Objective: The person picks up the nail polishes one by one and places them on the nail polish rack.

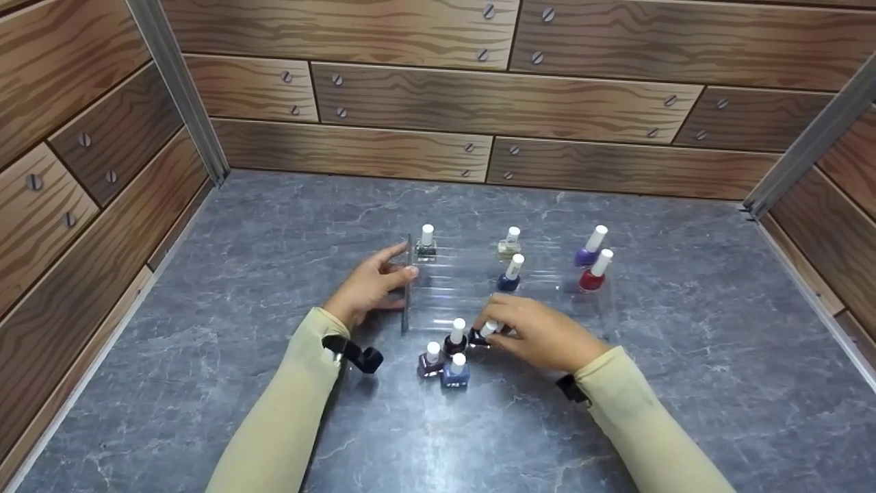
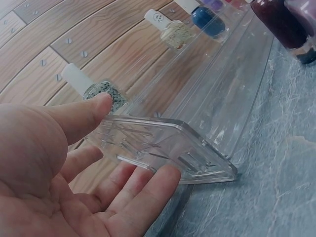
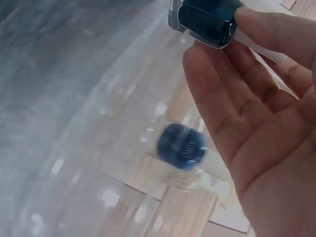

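Observation:
A clear plastic nail polish rack lies mid-table with its end panel at the left. My left hand holds that end panel, thumb over its edge and fingers against the outer face. Near the rack's front, my right hand pinches a dark nail polish bottle with a white cap. Beside it stand a dark red bottle, a plum bottle and a blue one. On the rack are a speckled bottle, a pale glitter bottle and a dark blue bottle.
At the rack's right end stand a purple bottle and a red bottle. Wood-patterned panels wall the grey marbled table at the back and both sides.

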Tool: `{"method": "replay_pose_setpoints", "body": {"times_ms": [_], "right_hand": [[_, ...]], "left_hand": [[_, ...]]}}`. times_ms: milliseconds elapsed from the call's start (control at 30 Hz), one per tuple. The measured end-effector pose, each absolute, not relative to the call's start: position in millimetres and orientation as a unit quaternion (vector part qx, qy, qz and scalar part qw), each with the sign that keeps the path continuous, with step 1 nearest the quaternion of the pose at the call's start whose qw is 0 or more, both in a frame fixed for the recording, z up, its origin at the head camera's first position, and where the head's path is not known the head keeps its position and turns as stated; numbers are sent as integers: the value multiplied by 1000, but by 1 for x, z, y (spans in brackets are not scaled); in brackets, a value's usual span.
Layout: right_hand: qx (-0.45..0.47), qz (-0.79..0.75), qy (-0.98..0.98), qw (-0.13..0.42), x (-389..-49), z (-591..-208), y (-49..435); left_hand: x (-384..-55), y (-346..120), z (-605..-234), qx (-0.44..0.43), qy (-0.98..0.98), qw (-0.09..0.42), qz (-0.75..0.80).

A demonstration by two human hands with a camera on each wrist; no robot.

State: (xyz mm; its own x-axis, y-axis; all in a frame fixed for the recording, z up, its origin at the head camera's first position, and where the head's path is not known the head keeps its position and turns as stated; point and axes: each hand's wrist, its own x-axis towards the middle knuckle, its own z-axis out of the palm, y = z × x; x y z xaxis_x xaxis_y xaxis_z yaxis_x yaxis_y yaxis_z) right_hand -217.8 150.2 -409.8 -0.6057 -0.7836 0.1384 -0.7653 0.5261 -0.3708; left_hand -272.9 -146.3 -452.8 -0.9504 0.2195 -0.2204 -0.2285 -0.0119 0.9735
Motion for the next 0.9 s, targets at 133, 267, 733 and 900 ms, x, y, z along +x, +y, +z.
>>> {"method": "replay_pose_setpoints", "body": {"times_ms": [133,267,733,900], "right_hand": [[-442,-213,871,-18,-213,-399,149],[-428,-253,865,-66,-212,-396,148],[-291,-404,854,-151,-227,-396,102],[-294,-327,893,-94,-238,-386,88]], "left_hand": [[-273,-147,-453,-5,686,154,711],[-274,-146,-453,-6,685,154,712],[-276,-147,-453,-3,684,148,715],[-274,-145,-456,-8,687,147,712]]}}
